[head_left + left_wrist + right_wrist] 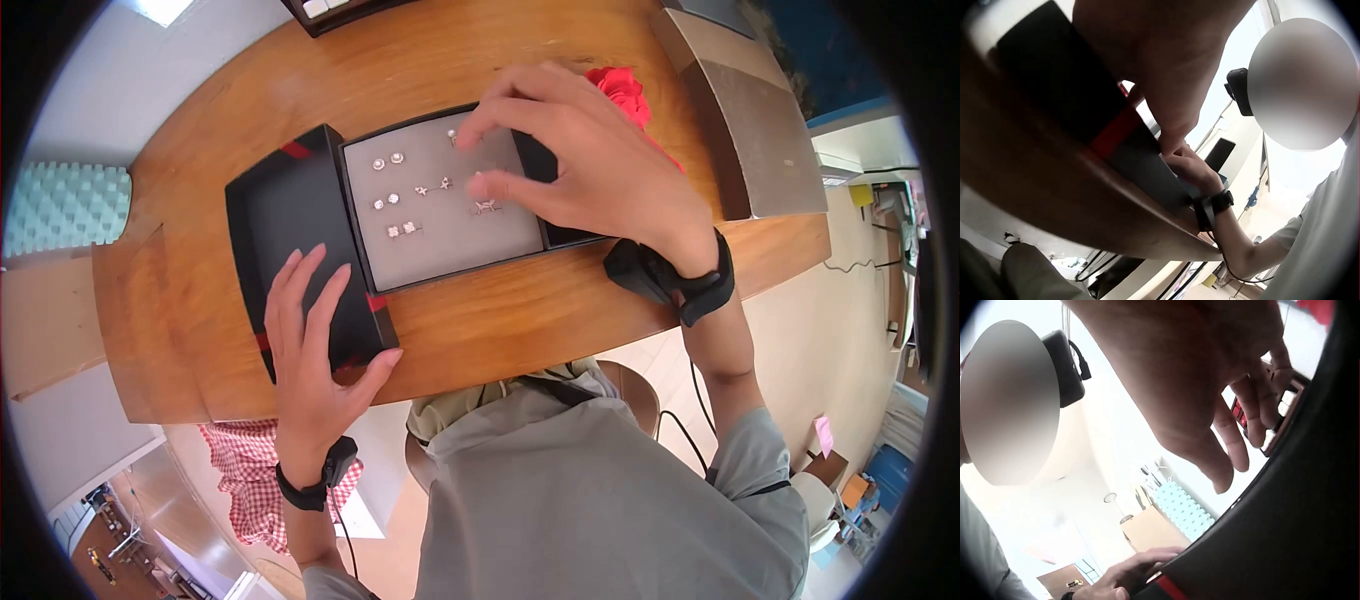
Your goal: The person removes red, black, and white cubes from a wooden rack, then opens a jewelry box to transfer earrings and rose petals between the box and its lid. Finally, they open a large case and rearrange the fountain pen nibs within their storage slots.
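Note:
A grey pad (450,245) in a black-edged box holds several pairs of small sparkling earrings (397,158), set in rows. My right hand (605,165) hovers over its right side, thumb and forefinger apart with nothing between them, beside a crown-shaped piece (485,207). In the right wrist view the fingers (1229,444) hang loosely over the dark box edge. To the left lies an empty black box part (285,200) with red corner bands. My left hand (315,345) lies over its near end, fingers spread and straight, thumb by its near right corner.
All this stands on a curved wooden table (190,320). A red fabric flower (622,95) lies behind my right hand, near a brown cardboard box (750,120) on the right. A dark case (345,12) sits at the far edge, and teal bumpy foam (65,205) at the left.

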Motion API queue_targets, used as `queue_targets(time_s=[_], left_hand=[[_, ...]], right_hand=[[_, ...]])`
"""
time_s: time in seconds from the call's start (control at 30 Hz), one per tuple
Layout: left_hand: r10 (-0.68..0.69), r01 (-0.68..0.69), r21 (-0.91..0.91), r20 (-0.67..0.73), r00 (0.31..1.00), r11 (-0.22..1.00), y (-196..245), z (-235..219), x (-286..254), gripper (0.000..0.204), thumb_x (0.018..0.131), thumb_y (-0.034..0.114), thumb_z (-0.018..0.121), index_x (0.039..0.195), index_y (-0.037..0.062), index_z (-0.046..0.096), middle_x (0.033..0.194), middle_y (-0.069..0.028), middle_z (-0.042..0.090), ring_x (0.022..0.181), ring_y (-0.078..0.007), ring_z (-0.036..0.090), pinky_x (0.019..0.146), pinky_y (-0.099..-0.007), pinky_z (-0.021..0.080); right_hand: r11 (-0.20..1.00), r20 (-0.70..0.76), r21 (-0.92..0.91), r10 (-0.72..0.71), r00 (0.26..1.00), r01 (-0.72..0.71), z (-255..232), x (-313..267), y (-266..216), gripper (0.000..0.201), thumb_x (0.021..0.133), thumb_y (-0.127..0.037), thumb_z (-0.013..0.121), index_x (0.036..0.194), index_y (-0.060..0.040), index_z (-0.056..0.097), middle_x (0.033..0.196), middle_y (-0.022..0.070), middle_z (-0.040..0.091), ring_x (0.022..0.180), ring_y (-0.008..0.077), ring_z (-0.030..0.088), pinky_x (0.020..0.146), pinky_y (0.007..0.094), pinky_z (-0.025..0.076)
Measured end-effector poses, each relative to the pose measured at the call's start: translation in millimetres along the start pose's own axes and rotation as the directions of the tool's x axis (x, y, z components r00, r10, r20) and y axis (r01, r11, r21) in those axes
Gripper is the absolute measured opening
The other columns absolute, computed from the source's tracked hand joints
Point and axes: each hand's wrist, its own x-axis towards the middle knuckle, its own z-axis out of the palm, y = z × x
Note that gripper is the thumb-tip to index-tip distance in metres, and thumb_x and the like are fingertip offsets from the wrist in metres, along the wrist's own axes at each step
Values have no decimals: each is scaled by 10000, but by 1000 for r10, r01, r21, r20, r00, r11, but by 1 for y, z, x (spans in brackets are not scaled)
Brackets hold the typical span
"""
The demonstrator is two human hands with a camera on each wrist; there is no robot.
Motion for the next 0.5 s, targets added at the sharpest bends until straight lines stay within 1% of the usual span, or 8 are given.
queue_targets(time_s=[0.03, 0.1, 0.13, 0.2, 0.23, 0.3, 0.43, 0.5], left_hand=[[-28, 28, 0, -7, 1000, 1000, -1, 3, -2, 745, 778, 267, 797, 1443, 56, 539, 1560, -182, 440, 1490, -411, 337, 1212, -518, 280], [-58, 57, -6, -29, 998, 998, -3, 5, -2, 734, 775, 249, 782, 1441, 55, 539, 1559, -181, 441, 1490, -413, 337, 1212, -521, 279], [-50, 50, 16, -16, 999, 999, -3, 3, -2, 718, 773, 235, 766, 1431, 54, 544, 1556, -179, 445, 1491, -414, 336, 1211, -527, 277], [-45, 46, 31, -13, 999, 998, -6, 1, -1, 702, 771, 221, 750, 1422, 52, 549, 1552, -177, 448, 1491, -415, 335, 1211, -533, 275], [-45, 46, 34, -31, 999, 998, -11, 0, -2, 689, 771, 213, 742, 1413, 52, 551, 1545, -177, 455, 1493, -409, 336, 1220, -536, 262], [-44, 46, 33, -52, 998, 998, -20, -3, -2, 676, 771, 205, 733, 1405, 52, 554, 1537, -177, 462, 1494, -404, 337, 1228, -539, 249], [-46, 53, 90, -72, 996, 995, -39, -10, -1, 657, 778, 194, 710, 1401, 57, 553, 1525, -176, 478, 1491, -391, 349, 1256, -536, 200], [-35, 37, 31, -51, 998, 999, -48, -15, 2, 645, 808, 238, 689, 1413, 64, 549, 1537, -170, 472, 1488, -390, 358, 1255, -532, 204]], right_hand=[[1000, 7, -9, -3, 1000, 4, -2, -1, 0, 346, 823, -273, 831, 1108, -113, 718, 1150, 76, 665, 1128, 293, 597, 971, 400, 468], [994, 48, -78, -79, 996, 83, -9, -4, 0, 764, 677, -390, 921, 1350, -166, 636, 1417, 94, 571, 1347, 321, 503, 1142, 451, 382], [992, 54, -86, -87, 995, 91, -10, -7, -1, 764, 677, -390, 921, 1350, -166, 636, 1417, 94, 571, 1347, 321, 503, 1142, 451, 382], [971, 183, -234, 7, 983, 37, -11, -14, 0, 1100, 565, -463, 954, 1526, -212, 481, 1561, 113, 450, 1475, 341, 383, 1253, 538, 218], [970, 189, -241, 5, 982, 41, -12, -14, 0, 1100, 565, -463, 954, 1526, -212, 481, 1561, 113, 450, 1475, 341, 383, 1253, 538, 218], [974, 242, -224, 22, 970, 34, -13, -13, 1, 1180, 550, -461, 948, 1574, -223, 411, 1569, 127, 429, 1485, 346, 368, 1270, 582, 145], [976, 282, -216, 69, 957, -6, -14, -4, -6, 1177, 537, -443, 945, 1567, -219, 423, 1555, 123, 451, 1478, 341, 380, 1273, 585, 140], [985, 267, -172, 17, 964, 30, -8, 0, -7, 1177, 537, -440, 938, 1568, -201, 422, 1530, 142, 474, 1454, 334, 407, 1260, 580, 172]])
